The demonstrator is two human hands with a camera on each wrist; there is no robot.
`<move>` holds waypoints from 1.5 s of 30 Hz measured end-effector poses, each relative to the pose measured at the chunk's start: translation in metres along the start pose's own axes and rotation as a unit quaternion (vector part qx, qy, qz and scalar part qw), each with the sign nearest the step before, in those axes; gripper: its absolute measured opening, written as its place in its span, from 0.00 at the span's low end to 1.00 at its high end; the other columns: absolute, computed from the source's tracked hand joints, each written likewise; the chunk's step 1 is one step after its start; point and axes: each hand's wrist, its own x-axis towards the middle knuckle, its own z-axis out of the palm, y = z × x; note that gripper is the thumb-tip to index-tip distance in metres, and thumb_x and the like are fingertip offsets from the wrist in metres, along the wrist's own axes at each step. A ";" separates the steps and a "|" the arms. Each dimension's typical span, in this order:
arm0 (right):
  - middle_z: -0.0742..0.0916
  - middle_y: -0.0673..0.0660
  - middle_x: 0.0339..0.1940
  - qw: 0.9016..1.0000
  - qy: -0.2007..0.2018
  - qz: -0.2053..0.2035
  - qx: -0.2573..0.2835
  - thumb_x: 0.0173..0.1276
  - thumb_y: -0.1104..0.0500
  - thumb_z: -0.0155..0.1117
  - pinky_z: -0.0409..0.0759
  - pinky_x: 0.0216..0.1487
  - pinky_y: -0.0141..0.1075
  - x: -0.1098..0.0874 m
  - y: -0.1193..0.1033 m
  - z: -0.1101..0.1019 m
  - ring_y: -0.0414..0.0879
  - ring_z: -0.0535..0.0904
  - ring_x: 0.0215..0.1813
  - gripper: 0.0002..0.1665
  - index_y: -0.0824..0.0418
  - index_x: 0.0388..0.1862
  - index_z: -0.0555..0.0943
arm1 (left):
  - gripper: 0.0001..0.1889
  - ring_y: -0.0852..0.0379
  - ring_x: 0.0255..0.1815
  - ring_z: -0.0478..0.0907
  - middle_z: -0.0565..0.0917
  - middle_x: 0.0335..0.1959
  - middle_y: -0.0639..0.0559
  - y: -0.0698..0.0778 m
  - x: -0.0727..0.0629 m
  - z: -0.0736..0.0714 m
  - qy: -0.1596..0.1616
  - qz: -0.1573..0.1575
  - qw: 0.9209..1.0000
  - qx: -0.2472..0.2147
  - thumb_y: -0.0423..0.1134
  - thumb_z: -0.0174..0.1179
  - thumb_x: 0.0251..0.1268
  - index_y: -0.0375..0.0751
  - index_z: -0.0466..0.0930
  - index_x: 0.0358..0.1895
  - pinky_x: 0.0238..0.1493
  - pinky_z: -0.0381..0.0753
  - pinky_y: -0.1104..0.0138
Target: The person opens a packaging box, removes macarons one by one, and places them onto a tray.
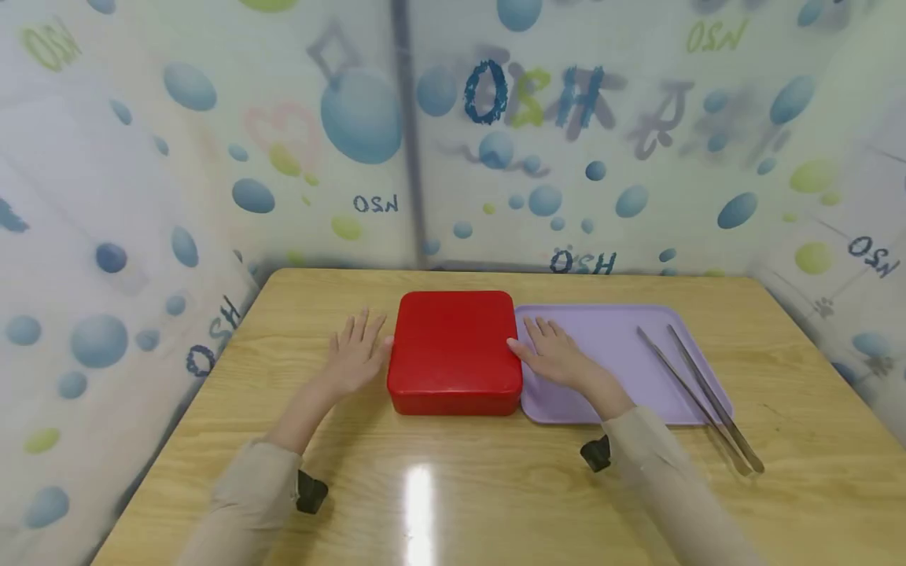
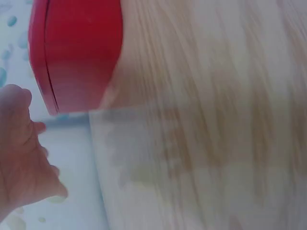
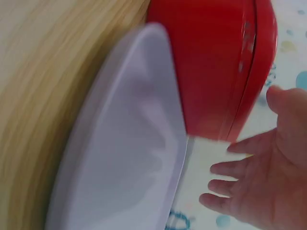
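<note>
A red lidded box (image 1: 456, 346) with rounded corners sits in the middle of the wooden table, its lid on. To its left is my left hand (image 1: 354, 362), fingers spread and thumb close to the box's side. My right hand (image 1: 555, 358) hovers over the left part of a purple tray (image 1: 602, 322), its thumb tip at the box's right edge. Both wrist views show the fingers extended and nothing held; the lid seam of the red box (image 2: 81, 52) shows in the left one. In the right wrist view the right hand (image 3: 268, 177) is beside the box's lid.
A pair of long metal tongs or sticks (image 1: 708, 393) lies across the tray's right side, ends reaching past its front edge onto the table (image 1: 495, 487). Patterned curtain walls (image 1: 495, 196) enclose the table at the back and sides.
</note>
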 end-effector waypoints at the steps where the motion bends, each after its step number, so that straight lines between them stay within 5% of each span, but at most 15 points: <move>1: 0.56 0.73 0.71 1.000 0.000 0.000 0.015 0.71 0.39 0.38 0.47 0.69 0.60 0.001 -0.004 0.002 0.69 0.48 0.71 0.44 0.72 0.70 0.48 | 0.32 0.31 0.72 0.31 0.35 0.73 0.34 0.003 0.001 0.002 -0.008 -0.003 1.000 -0.013 0.54 0.30 0.73 0.37 0.43 0.72 0.63 0.31 0.34; 6: 0.80 0.67 0.48 0.994 0.011 -0.011 0.112 0.71 0.43 0.43 0.71 0.56 0.50 0.005 -0.019 0.011 0.56 0.77 0.51 0.38 0.74 0.63 0.60 | 0.35 0.34 0.72 0.32 0.35 0.73 0.34 0.018 0.004 0.009 -0.044 -0.033 0.996 -0.074 0.54 0.32 0.72 0.30 0.41 0.71 0.66 0.33 0.37; 9: 0.82 0.59 0.35 0.988 0.013 -0.005 0.157 0.70 0.43 0.45 0.75 0.49 0.44 0.007 -0.026 0.016 0.46 0.80 0.36 0.34 0.70 0.61 0.61 | 0.37 0.35 0.73 0.33 0.36 0.73 0.34 0.025 0.005 0.010 -0.053 -0.050 0.991 -0.108 0.54 0.34 0.71 0.28 0.39 0.70 0.68 0.37 0.40; 13: 0.82 0.58 0.39 0.982 0.016 0.028 0.188 0.70 0.41 0.45 0.76 0.50 0.43 0.008 -0.034 0.019 0.43 0.80 0.36 0.38 0.67 0.66 0.57 | 0.39 0.36 0.73 0.35 0.38 0.73 0.34 0.031 0.008 0.010 -0.054 -0.066 0.981 -0.171 0.55 0.35 0.71 0.26 0.37 0.70 0.70 0.43 0.44; 17: 0.80 0.61 0.42 0.976 0.020 0.083 0.202 0.69 0.38 0.43 0.79 0.45 0.40 0.009 -0.042 0.019 0.46 0.80 0.37 0.42 0.69 0.66 0.55 | 0.39 0.38 0.73 0.38 0.40 0.73 0.35 0.036 0.013 0.009 -0.064 -0.092 0.960 -0.258 0.56 0.35 0.71 0.28 0.37 0.70 0.70 0.46 0.46; 21: 0.79 0.63 0.40 0.972 0.035 0.128 0.196 0.69 0.37 0.42 0.78 0.38 0.36 0.011 -0.048 0.017 0.49 0.79 0.35 0.42 0.73 0.62 0.58 | 0.38 0.41 0.73 0.43 0.46 0.73 0.39 0.041 0.015 0.008 -0.072 -0.139 0.928 -0.339 0.57 0.35 0.70 0.34 0.37 0.71 0.70 0.50 0.46; 25: 0.79 0.64 0.38 0.967 0.049 0.147 0.205 0.69 0.39 0.43 0.77 0.35 0.34 0.010 -0.053 0.017 0.50 0.78 0.34 0.39 0.74 0.57 0.63 | 0.37 0.41 0.71 0.49 0.50 0.71 0.40 0.046 0.014 0.008 -0.066 -0.162 0.893 -0.415 0.55 0.35 0.71 0.34 0.37 0.72 0.69 0.53 0.48; 28: 0.78 0.65 0.39 0.964 0.059 0.153 0.211 0.69 0.39 0.43 0.77 0.36 0.36 0.009 -0.055 0.018 0.51 0.77 0.36 0.39 0.74 0.56 0.64 | 0.37 0.41 0.71 0.49 0.49 0.72 0.40 0.048 0.013 0.008 -0.059 -0.173 0.878 -0.443 0.54 0.35 0.71 0.34 0.35 0.71 0.70 0.53 0.49; 35: 0.77 0.68 0.54 0.959 0.093 0.143 0.227 0.69 0.39 0.44 0.77 0.52 0.49 0.006 -0.060 0.018 0.58 0.76 0.52 0.42 0.74 0.64 0.57 | 0.37 0.41 0.72 0.45 0.47 0.72 0.42 0.053 0.008 0.005 -0.045 -0.176 0.882 -0.436 0.57 0.36 0.70 0.40 0.36 0.72 0.69 0.52 0.46; 45: 0.76 0.65 0.56 0.957 0.126 0.111 0.235 0.68 0.43 0.48 0.75 0.54 0.50 0.000 -0.072 0.010 0.57 0.75 0.55 0.37 0.69 0.64 0.59 | 0.37 0.40 0.73 0.43 0.45 0.73 0.40 0.055 0.004 0.002 -0.024 -0.152 0.873 -0.463 0.55 0.34 0.71 0.37 0.34 0.72 0.71 0.45 0.46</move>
